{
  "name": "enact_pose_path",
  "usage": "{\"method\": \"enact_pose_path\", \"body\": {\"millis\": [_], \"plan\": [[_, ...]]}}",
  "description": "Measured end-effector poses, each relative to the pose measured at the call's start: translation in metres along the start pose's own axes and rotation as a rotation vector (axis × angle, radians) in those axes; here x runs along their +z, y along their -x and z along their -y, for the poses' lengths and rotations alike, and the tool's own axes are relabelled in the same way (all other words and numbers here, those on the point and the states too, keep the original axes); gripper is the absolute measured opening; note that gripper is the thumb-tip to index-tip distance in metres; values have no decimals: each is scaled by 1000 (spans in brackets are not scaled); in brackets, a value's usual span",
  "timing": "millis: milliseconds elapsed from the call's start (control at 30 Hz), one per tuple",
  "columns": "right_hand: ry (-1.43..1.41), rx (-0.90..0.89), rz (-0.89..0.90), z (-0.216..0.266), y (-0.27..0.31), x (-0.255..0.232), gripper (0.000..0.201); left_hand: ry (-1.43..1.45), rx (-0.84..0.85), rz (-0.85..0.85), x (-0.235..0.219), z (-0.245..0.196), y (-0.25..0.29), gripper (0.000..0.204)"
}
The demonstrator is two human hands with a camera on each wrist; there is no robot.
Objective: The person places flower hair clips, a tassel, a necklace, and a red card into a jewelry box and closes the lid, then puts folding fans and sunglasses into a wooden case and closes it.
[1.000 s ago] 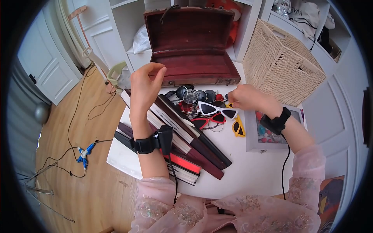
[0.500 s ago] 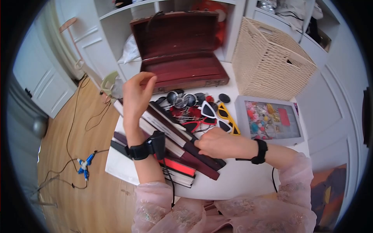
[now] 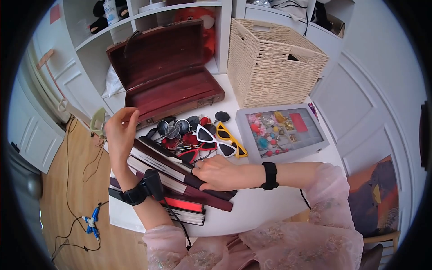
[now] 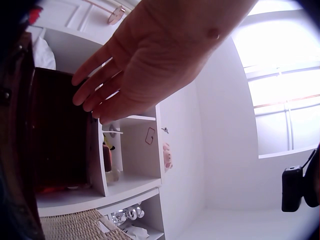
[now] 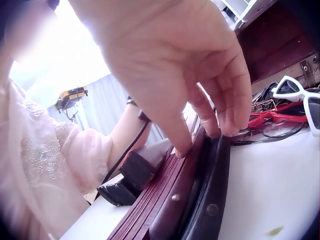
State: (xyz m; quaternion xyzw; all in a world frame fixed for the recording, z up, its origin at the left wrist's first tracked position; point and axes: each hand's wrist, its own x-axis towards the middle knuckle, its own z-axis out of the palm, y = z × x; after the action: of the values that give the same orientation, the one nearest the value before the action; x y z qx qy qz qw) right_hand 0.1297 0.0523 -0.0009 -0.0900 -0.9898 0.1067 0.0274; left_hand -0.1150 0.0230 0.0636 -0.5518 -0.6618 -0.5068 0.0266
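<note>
My right hand (image 3: 220, 173) is at the near end of a row of albums lying on the white table. In the right wrist view its thumb is on the page edges of a maroon album (image 5: 170, 215). Its bent fingertips are at the top of the dark album (image 5: 212, 200) beside it, so the hand grips across the covers. My left hand (image 3: 120, 135) is raised over the far end of the row, holding nothing, fingers relaxed. Against the albums lies a heap of sunglasses, with a white pair (image 3: 216, 141), a yellow pair (image 3: 231, 139) and a red pair (image 3: 189, 155).
An open dark red case (image 3: 180, 107) stands behind the sunglasses, its lid leaning back. Right of it is a woven basket (image 3: 279, 67). A grey box (image 3: 292, 155) with a see-through top holds beads and trinkets. White shelves (image 3: 96, 42) rise behind the table.
My right hand has left the yellow sunglasses, moved left and nearer, and reached the albums. My left hand has stayed raised over them. The head view has turned right.
</note>
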Motion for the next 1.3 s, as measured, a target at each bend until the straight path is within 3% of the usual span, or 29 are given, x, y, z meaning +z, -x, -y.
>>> {"method": "enact_pose_path", "body": {"millis": [200, 267, 400, 500, 633, 867, 933, 1000, 1067, 1200, 1300], "plan": [[2, 43, 10, 5, -5, 7, 29, -7, -7, 19, 0, -1, 0, 17], [-119, 140, 87, 4, -7, 2, 25, 8, 6, 12, 0, 0, 0, 16], [-330, 131, 26, 0, 0, -5, 21, 36, 12, 22, 0, 2, 0, 16], [-636, 204, 150, -7, 3, -12, 21, 22, 27, 17, 1, 1, 0, 15], [-728, 249, 217, -9, 9, -23, 23, 49, 35, 13, 1, 2, 0, 15], [-910, 290, 312, -20, 25, -41, 27, 6, -52, -171, -7, 7, -1, 18], [-1015, 373, 225, -24, 32, -43, 28, -8, -23, -227, -10, 13, -2, 19], [-992, 355, 192, -28, 36, -52, 28, 99, -129, -245, -12, 23, -3, 20], [-973, 415, 96, -32, 39, -60, 28, 93, -129, -286, -9, 29, -3, 23], [-952, 501, -8, -36, 37, -81, 28, 123, -221, -146, 2, 31, -5, 34], [-941, 463, -72, -44, 33, -85, 28, 253, -292, -27, 19, 18, -4, 39]]}}
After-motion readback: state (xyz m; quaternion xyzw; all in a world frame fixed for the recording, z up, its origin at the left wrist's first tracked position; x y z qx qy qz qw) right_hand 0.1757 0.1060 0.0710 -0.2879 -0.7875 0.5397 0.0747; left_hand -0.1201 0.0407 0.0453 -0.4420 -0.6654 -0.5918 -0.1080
